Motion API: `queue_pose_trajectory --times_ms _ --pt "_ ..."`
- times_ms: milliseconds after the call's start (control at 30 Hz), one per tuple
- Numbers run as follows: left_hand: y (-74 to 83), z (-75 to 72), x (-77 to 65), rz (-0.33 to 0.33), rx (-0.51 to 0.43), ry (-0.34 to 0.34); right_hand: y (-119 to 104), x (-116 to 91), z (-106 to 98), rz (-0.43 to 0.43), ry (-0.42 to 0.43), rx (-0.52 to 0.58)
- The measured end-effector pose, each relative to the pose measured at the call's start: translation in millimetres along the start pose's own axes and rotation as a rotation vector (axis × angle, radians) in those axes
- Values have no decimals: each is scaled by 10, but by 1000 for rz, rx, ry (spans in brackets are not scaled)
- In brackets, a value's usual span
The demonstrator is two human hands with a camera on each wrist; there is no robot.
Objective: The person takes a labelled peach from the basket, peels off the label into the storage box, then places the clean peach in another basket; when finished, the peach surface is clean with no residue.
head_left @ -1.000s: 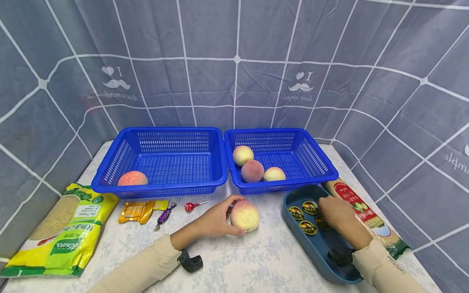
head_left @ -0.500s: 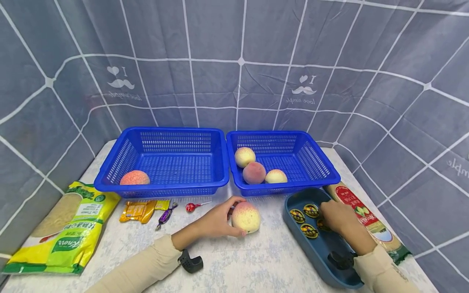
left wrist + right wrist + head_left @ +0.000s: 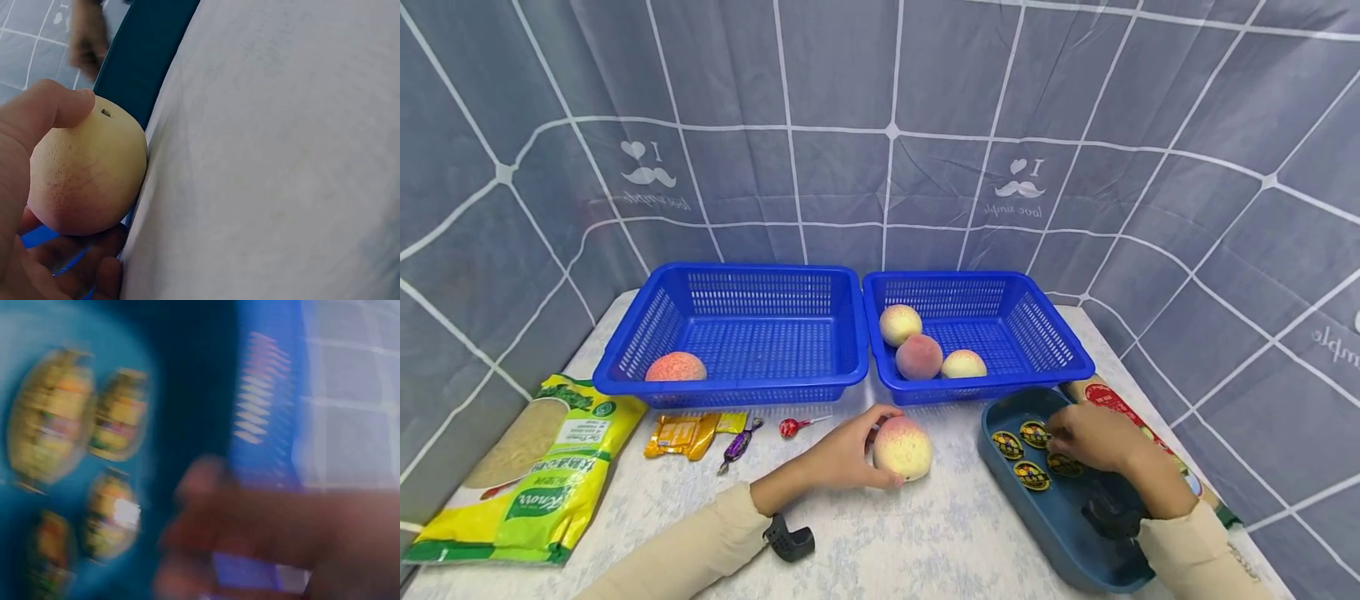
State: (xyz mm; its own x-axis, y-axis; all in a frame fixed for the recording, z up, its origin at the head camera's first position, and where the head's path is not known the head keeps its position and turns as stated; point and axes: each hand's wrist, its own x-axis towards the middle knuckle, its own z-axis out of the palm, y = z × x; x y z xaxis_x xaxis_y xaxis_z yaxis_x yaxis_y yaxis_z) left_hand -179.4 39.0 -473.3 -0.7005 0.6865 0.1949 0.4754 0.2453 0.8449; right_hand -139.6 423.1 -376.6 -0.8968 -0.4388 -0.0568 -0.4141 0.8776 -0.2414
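My left hand holds a yellow and pink peach on the table, thumb on the near side and fingers around the back. In the left wrist view the thumb lies on top of the peach. My right hand hangs over a deep teal tray, above several round black and gold wrapped pieces on its floor. The right wrist view is blurred; its fingers stand beside the pieces, and I see nothing between them.
A blue basket at the left holds one peach; the right blue basket holds three. In front lie orange packets, a purple candy and a lollipop. A Knorr bag and a red-labelled packet flank them.
My right hand has lifted and shifted slightly right, leaving a round piece uncovered in the tray. My left hand stays on the peach. The head view has shifted a little.
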Motion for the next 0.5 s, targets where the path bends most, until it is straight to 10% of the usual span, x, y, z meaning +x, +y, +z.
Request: queue_pose_trajectory --times_ms 100,233,500 --pt "19 8 -8 18 23 5 132 29 -187 -89 171 117" --pt "108 -13 -2 24 -8 3 433 60 -375 5 340 270" --pt "743 -479 298 227 -55 60 987 174 -335 152 243 409"
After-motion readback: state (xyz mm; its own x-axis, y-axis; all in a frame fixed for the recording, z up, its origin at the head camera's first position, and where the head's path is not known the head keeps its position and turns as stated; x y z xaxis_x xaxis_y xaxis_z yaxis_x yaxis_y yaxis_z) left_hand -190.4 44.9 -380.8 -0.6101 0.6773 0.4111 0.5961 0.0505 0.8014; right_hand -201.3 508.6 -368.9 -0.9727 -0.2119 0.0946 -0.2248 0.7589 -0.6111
